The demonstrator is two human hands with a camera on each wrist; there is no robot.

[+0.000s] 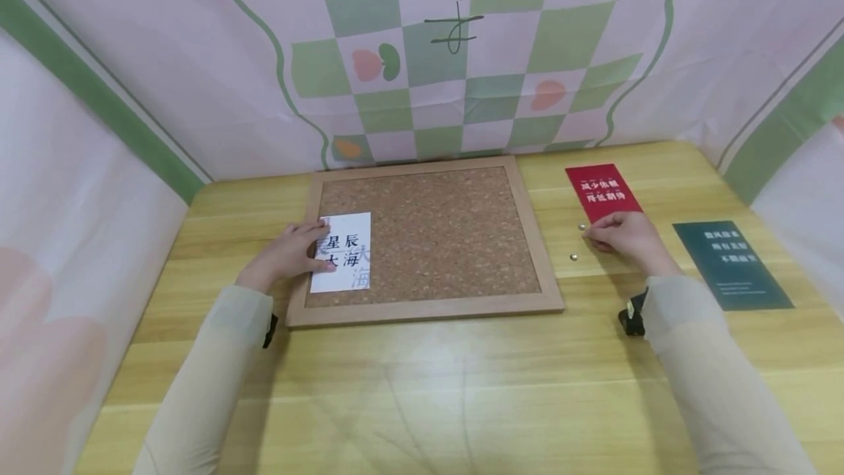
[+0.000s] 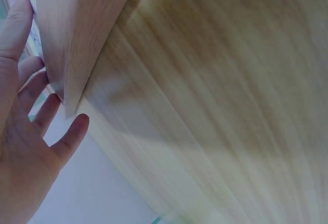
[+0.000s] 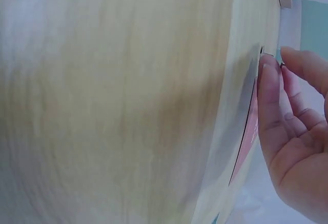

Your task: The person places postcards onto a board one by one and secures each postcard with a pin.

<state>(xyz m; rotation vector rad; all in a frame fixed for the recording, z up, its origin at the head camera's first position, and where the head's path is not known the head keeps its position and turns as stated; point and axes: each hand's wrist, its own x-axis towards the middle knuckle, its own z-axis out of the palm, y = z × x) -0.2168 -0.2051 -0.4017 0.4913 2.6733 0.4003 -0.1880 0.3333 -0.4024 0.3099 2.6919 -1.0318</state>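
My left hand [image 1: 283, 253] rests over the left edge of a white card [image 1: 352, 229] with dark lettering, thumb and fingertips touching it. The card lies at the left side of a wood-framed cork board [image 1: 448, 240]. In the left wrist view, that hand's fingers [image 2: 72, 137] spread beside the frame. My right hand [image 1: 623, 237] is right of the board, by the lower edge of a red card [image 1: 603, 185]. Its thumb and fingertip pinch a tiny thumbtack [image 3: 282, 65], mostly hidden. Close by, a silver thumbtack [image 1: 574, 257] lies with its pin upward.
Another thumbtack [image 1: 582, 226] sits right beside the right fingertips. A dark green card [image 1: 732, 266] with white lettering lies farther right on the wooden table [image 1: 422, 394]. Behind the table hangs a checked cloth [image 1: 435, 50].
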